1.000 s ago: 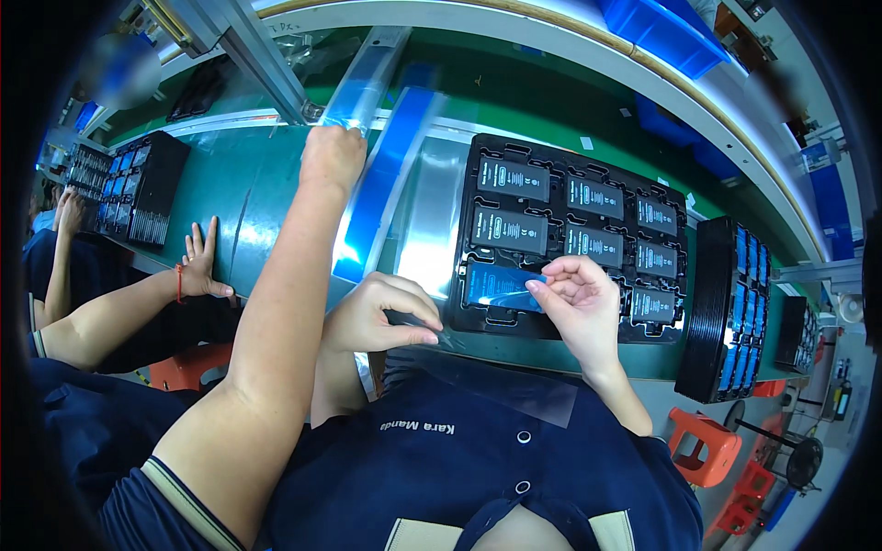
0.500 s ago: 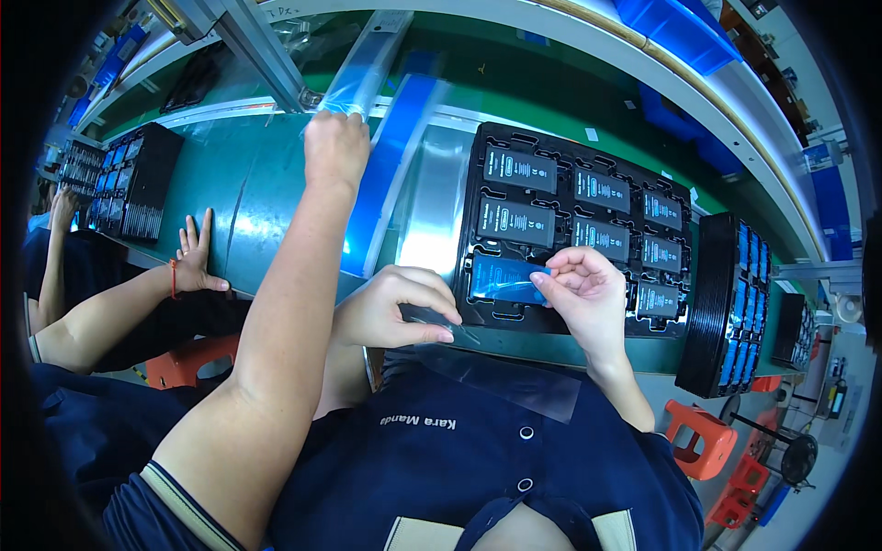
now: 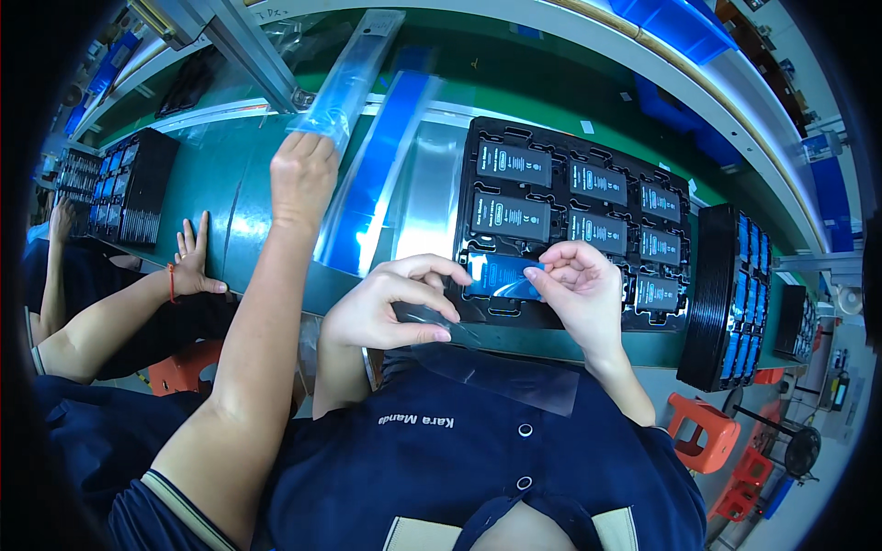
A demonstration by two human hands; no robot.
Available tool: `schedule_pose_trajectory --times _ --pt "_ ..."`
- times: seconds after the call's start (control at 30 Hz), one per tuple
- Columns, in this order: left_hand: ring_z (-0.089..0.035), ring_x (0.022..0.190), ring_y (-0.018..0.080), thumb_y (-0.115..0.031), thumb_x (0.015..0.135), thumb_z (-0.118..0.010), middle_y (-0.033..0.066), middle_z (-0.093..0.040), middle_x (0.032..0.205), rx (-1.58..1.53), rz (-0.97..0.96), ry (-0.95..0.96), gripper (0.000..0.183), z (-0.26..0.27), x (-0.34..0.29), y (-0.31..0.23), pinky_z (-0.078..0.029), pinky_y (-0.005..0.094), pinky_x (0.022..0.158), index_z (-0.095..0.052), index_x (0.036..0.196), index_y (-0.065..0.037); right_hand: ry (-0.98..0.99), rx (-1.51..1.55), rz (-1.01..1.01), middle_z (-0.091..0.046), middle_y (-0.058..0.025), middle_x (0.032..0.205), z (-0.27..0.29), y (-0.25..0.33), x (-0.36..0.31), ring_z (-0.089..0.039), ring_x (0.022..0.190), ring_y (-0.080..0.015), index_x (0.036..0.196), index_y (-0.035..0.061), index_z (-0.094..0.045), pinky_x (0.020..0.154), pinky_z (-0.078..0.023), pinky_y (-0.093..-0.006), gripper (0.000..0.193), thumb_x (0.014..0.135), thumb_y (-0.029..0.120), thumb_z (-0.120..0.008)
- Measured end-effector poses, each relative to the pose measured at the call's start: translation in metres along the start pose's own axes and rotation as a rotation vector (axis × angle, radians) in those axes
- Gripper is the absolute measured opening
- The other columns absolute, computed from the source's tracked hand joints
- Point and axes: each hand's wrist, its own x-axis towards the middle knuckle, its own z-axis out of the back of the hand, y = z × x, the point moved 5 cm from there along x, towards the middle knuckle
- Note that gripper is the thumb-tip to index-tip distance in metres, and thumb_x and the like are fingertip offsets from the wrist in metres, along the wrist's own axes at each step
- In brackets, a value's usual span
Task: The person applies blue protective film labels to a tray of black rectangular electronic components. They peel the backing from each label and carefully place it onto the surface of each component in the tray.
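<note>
A flat battery (image 3: 501, 277) under a shiny blue film lies in the near left slot of a black tray (image 3: 473, 147). My right hand (image 3: 583, 289) pinches the film's right edge between thumb and forefinger. Just left of the battery is my left hand (image 3: 390, 303), curled, its index finger reaching to the battery's left end. A thin clear plastic sheet (image 3: 524, 381) hangs from between its thumb and fingers across my front. The tray's other slots hold several dark grey batteries (image 3: 510, 218) with printed faces.
A co-worker's hand (image 3: 303, 174) grips a clear film strip (image 3: 354, 78) at left. Beside it lies a blue film strip (image 3: 377, 170) and a silvery strip (image 3: 430, 193). Stacked black trays (image 3: 712, 303) stand right, more trays (image 3: 138, 188) far left. Another co-worker's hand (image 3: 195, 266) rests on the table.
My left index finger has reached out to the battery's left end. My right hand keeps its pinch, shifted slightly left. The co-worker's hand has moved left and nearer with the clear strip.
</note>
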Motion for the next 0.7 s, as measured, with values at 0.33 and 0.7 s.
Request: schedule_pose_trajectory --times 0.33,0.7 --pt "-0.06 0.072 0.0177 -0.01 0.074 -0.078 0.0192 -0.061 0.124 0.154 0.025 0.122 0.018 -0.011 0.007 -0.011 -0.048 0.0311 0.068 -0.071 0.086 0.001 -0.02 -0.19 0.144 -0.065 -0.0036 0.074 -0.002 0.005 -0.002 -0.059 0.06 -0.002 0.089 -0.0021 -0.064 0.055 -0.046 -0.0167 0.014 0.078 -0.005 -0.072" --pt "-0.066 0.097 0.0237 -0.001 0.083 -0.067 0.0168 -0.068 0.105 -0.216 0.09 -0.173 0.015 0.015 -0.002 0.004 -0.051 0.0343 0.085 -0.068 0.098 0.003 -0.043 -0.412 0.382 -0.055 -0.0046 0.099 0.002 0.018 -0.008 -0.038 0.048 -0.0043 0.098 0.0041 -0.064 0.046 -0.033 -0.0218 0.029 0.071 -0.005 -0.073"
